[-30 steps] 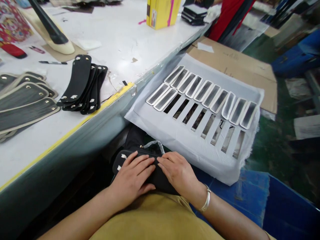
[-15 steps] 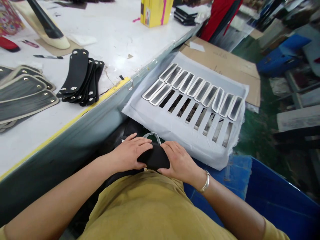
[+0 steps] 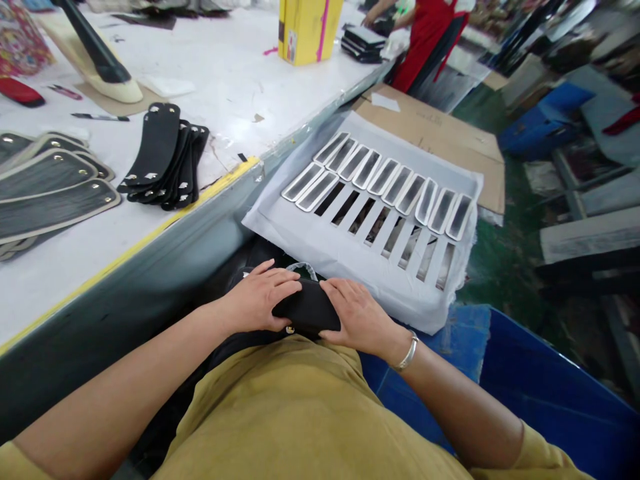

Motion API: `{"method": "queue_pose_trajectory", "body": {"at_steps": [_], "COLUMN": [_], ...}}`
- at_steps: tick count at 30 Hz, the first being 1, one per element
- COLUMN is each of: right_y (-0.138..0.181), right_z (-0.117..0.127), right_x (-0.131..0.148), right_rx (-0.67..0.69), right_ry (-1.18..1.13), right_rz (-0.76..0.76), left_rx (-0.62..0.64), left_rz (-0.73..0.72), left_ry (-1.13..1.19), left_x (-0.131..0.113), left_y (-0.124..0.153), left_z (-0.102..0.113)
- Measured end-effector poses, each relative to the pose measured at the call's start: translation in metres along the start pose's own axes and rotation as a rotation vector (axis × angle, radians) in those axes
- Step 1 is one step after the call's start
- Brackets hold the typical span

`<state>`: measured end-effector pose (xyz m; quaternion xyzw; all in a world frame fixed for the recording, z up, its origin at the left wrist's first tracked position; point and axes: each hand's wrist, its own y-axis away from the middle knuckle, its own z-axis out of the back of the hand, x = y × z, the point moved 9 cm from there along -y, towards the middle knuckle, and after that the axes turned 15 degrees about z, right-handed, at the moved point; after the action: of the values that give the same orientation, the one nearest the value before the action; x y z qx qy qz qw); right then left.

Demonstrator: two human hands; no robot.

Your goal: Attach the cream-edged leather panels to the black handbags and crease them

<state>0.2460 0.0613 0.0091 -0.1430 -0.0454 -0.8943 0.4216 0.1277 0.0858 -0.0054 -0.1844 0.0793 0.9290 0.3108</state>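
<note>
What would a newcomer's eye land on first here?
Likely the slotted pale sheet, right of the white table, bearing light-edged dark strips. Next might come the bright yellow box standing on the table, near the top of the view. Low in the middle, the left hand and right hand grip a black piece.

A long white-topped worktable [image 3: 230, 87] with grey-green sides and yellow tape [image 3: 233, 177] along its near edge ran from the lower left towards the upper middle. To its right lay a dark green floor [image 3: 517, 223]. A large blue container [image 3: 540, 393] stood at the lower right; beyond, a grey shelf-like frame [image 3: 570, 183] blurred. Pale light brightened the tabletop
</note>
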Motion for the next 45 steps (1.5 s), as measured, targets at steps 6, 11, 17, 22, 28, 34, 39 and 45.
{"method": "queue_pose_trajectory", "body": {"at_steps": [6,11,17,22,28,34,39,45], "right_y": [0.009,0.011,0.021,0.039,0.047,0.045,0.044,0.036], "right_z": [0.000,-0.001,0.004,-0.001,-0.008,-0.008,0.001,0.009], "right_x": [-0.003,-0.001,0.006,0.014,0.017,0.020,0.024,0.010], "right_rx": [-0.060,-0.081,-0.125,-0.289,-0.444,-0.426,-0.421,-0.345], "right_ry": [-0.013,-0.008,0.046,0.094,0.103,0.108,0.103,-0.008], "right_rz": [0.002,0.019,0.069,0.144,0.127,0.123,0.137,0.054], "left_rx": [-0.131,-0.322,-0.448,-0.461,-0.470,-0.462,-0.430,-0.358], "left_rz": [-0.074,-0.279,-0.232,-0.207,-0.210,-0.216,-0.215,-0.190], "left_ry": [-0.096,-0.116,-0.148,-0.150,-0.156,-0.140,-0.137,-0.084], "left_x": [-0.014,-0.051,-0.051,-0.049,-0.051,-0.052,-0.058,-0.057], "left_y": [0.013,0.033,0.034,0.031,0.030,0.033,0.031,0.024], "left_z": [-0.007,-0.011,-0.012,-0.012,-0.010,-0.012,-0.010,-0.015]}}
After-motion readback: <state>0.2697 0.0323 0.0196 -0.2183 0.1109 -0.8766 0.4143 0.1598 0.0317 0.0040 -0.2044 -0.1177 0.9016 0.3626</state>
